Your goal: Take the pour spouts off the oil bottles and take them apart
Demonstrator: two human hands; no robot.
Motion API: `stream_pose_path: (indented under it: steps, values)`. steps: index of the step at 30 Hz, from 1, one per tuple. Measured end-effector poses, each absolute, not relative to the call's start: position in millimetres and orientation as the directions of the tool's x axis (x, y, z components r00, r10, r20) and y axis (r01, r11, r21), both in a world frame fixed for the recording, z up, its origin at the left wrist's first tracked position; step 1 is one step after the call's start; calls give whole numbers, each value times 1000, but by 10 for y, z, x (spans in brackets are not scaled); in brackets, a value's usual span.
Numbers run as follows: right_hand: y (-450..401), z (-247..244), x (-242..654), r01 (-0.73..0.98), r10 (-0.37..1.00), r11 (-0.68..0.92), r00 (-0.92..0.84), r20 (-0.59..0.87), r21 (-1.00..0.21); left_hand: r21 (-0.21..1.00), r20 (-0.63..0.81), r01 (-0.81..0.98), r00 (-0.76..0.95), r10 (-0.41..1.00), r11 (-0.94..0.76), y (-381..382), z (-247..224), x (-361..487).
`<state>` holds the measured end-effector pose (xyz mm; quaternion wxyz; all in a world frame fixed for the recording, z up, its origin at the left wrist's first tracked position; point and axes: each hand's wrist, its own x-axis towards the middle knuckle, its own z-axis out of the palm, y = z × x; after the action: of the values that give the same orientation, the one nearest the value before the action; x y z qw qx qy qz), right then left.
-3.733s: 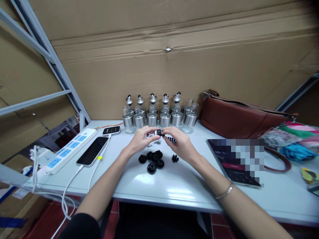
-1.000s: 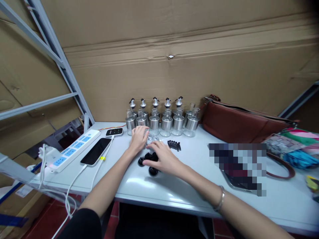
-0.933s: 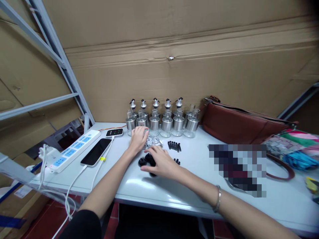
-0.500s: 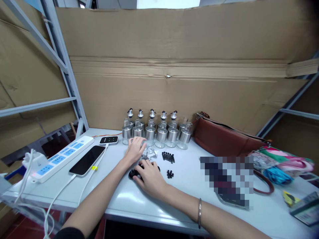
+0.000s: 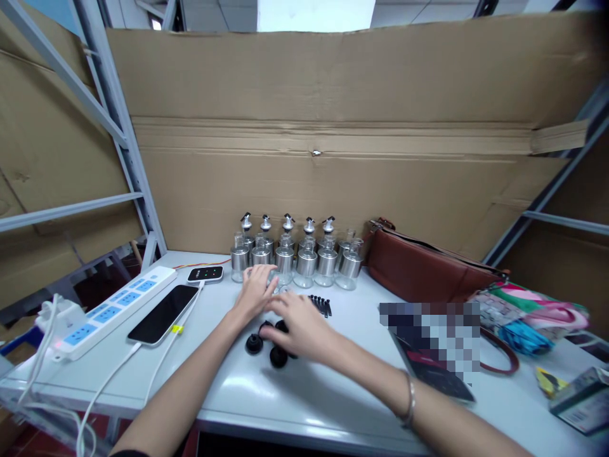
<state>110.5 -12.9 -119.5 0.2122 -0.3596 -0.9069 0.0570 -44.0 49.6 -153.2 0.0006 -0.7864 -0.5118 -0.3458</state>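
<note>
My left hand [image 5: 257, 285] lies low over the table with its fingers stretched out, just in front of the glass bottles [image 5: 284, 261] with silver bands. Shiny clear or silver small pieces [image 5: 283, 290] show partly beside its fingertips; the hands cover the rest. My right hand [image 5: 299, 322], slightly blurred, hovers with fingers apart above several round black stopper-like parts [image 5: 254, 343], some hidden beneath it. I see nothing held in either hand. Behind its knuckles a row of slim black tubes [image 5: 323, 306] is partly covered.
Several silver pourer tops [image 5: 288, 222] rise from the back bottles. A power strip [image 5: 114, 311], a phone [image 5: 164, 314] and a small white device [image 5: 205, 273] with cables lie left. At right are a brown bag [image 5: 428, 266], a dark flat item [image 5: 438, 368] and a box [image 5: 583, 400].
My right hand has lifted off the black parts and moved forward toward my left hand, uncovering some of them. My left hand stays nearly in place. The view has tilted up slightly.
</note>
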Motion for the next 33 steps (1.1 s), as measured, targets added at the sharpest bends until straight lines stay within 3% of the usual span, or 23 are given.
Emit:
stream_pose_path:
  steps: [2, 4, 6, 8, 11, 17, 27, 30, 33]
  values:
    - [145, -955, 1259, 672, 707, 682, -503, 497, -289, 357, 550, 805, 230, 803, -475, 483, -1516, -433]
    - [492, -733, 1461, 692, 719, 605, -261, 644, -395, 357, 552, 807, 224, 803, -471, 471, -1502, -426]
    - [845, -574, 1671, 685, 769, 486, -41, 638, -543, 359, 546, 808, 223, 807, -467, 464, -1496, -421]
    - [1148, -495, 1846, 687, 835, 293, 155, 528, -665, 362, 536, 808, 228, 813, -466, 463, -1499, -418]
    - [1485, -490, 1984, 702, 852, 174, 246, 463, -691, 362, 533, 805, 236, 813, -471, 468, -1510, -417]
    - [1855, -587, 1952, 735, 903, 61, 247, 350, -676, 354, 536, 801, 250, 806, -483, 480, -1525, -420]
    - [1684, -339, 1987, 747, 770, 193, 286, 571, -636, 363, 677, 747, 198, 708, -556, 440, -1471, -390]
    - [1541, -111, 2006, 670, 560, 437, 320, 764, -600, 358, 740, 720, 170, 651, -595, 404, -1446, -351]
    - [1264, 53, 1942, 603, 320, 636, 360, 876, -480, 382, 766, 689, 137, 628, -616, 356, -1442, -286]
